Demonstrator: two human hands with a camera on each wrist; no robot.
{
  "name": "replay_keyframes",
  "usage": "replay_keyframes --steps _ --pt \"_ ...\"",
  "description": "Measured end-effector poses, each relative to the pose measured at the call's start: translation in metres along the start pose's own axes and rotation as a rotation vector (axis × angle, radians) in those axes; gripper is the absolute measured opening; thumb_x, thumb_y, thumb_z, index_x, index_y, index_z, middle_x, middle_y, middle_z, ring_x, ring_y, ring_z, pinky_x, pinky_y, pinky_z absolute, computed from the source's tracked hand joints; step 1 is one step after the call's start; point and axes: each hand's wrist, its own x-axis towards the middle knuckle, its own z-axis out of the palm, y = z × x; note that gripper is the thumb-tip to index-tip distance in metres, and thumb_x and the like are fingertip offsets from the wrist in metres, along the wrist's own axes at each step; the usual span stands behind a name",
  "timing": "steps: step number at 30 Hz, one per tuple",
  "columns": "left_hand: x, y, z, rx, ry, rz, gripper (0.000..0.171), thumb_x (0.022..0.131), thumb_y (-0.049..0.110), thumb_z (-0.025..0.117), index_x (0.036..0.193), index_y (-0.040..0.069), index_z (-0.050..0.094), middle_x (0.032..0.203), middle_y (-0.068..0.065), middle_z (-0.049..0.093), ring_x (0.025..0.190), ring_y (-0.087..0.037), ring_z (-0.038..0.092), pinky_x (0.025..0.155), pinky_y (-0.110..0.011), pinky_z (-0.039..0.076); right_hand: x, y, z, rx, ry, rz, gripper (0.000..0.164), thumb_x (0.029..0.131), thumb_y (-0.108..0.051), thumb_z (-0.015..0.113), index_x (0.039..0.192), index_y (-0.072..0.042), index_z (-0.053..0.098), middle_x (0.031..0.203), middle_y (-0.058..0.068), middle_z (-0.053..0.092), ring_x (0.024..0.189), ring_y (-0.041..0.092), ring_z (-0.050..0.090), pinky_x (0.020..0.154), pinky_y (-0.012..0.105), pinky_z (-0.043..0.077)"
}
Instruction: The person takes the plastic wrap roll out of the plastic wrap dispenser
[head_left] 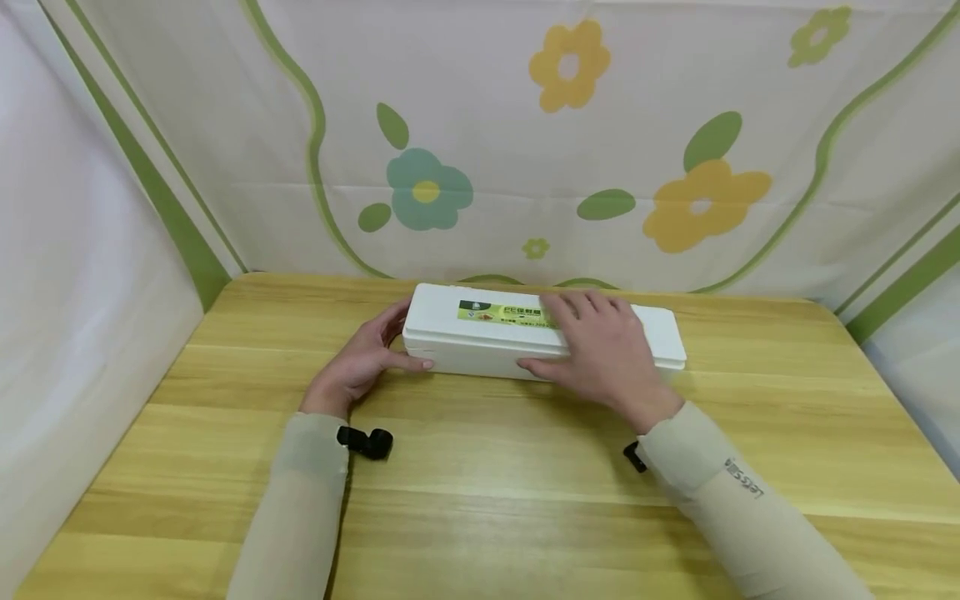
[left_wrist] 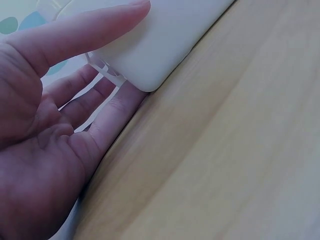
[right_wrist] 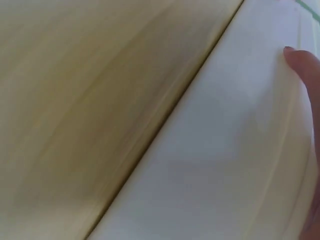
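A long white cling film box [head_left: 487, 342] lies near the far edge of the wooden table, a green printed label [head_left: 491, 313] on its lid. My left hand [head_left: 360, 358] holds its left end, thumb on the front face and the other fingers behind the end. In the left wrist view, the index finger [left_wrist: 117, 107] reaches under the box's corner [left_wrist: 155, 65]. My right hand [head_left: 607, 358] grips the box right of its middle. Its fingers lie across the lid, covering part of the label, while the thumb [right_wrist: 305, 67] presses the front face in the right wrist view.
The wooden table [head_left: 480, 492] extends in front of the box and to both sides. Behind it hangs a white curtain [head_left: 495, 167] with flowers and green lines. More white cloth [head_left: 75, 250] hangs at the left side. Black wrist cameras [head_left: 367, 442] sit on both sleeves.
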Motion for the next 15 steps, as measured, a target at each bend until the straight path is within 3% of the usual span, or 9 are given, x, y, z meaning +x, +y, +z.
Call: replay_keyframes --steps 8,15 --pt "0.000 0.000 -0.005 0.000 0.002 0.001 0.112 0.076 -0.006 0.092 0.169 0.022 0.037 0.171 -0.005 0.042 0.161 -0.028 0.030 0.134 -0.053 0.021 -0.027 0.042 0.000 -0.021 0.061 -0.007 0.105 0.073 -0.084 0.079 0.154 -0.021 0.054 0.140 0.012 0.069 0.127 0.040 0.065 0.103 0.061 0.051" --pt "-0.001 0.000 -0.008 0.007 -0.003 -0.001 0.111 0.077 -0.005 0.092 0.169 0.022 0.036 0.171 -0.006 0.042 0.160 -0.028 0.031 0.134 -0.053 0.021 -0.038 0.059 -0.004 0.049 0.043 0.013 0.117 0.064 -0.076 0.092 0.160 -0.024 0.051 0.144 0.014 0.067 0.129 0.043 0.063 0.102 0.064 0.051"
